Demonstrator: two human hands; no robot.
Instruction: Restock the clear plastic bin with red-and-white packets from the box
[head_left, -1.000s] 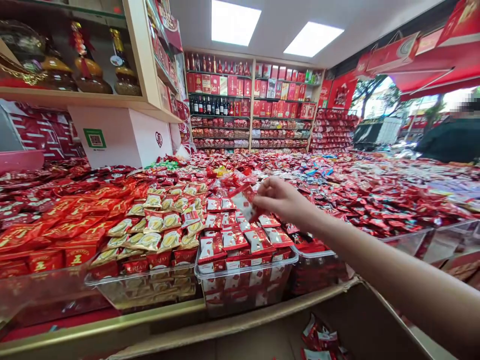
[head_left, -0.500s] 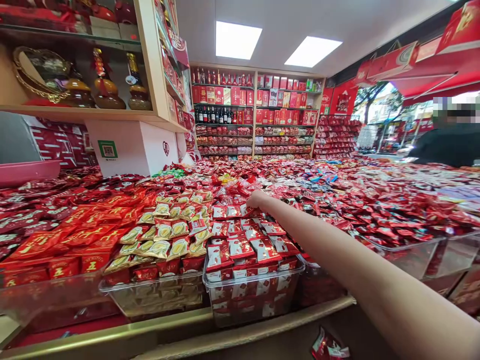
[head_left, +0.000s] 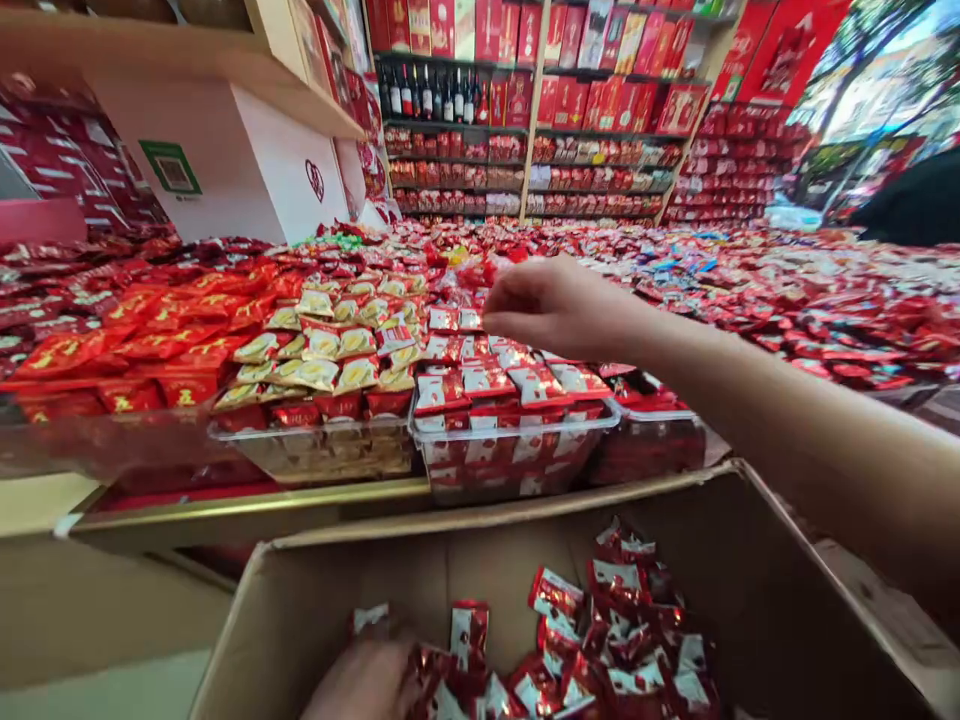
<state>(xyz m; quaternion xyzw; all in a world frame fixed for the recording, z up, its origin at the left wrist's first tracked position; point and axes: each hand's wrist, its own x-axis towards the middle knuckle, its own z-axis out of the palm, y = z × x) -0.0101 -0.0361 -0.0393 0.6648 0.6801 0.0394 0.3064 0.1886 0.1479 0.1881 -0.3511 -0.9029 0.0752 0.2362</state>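
My right hand hovers over a clear plastic bin filled with rows of red-and-white candy packets. Its fingers curl inward, and whatever they hold, if anything, is hidden. Low in the view, my left hand is inside an open cardboard box, smeared by motion. It is at the left edge of a heap of loose red-and-white packets, and its fingers do not show clearly.
Gold packets fill the bin on the left, with red-orange packets beyond. More red packets spread to the right. Shelves with bottles stand at the back. A white pillar rises at left. A person's dark sleeve shows at far right.
The view has tilted down, bringing the cardboard box and my left hand into sight. My right hand has lifted off the packets in the bin and come closer.
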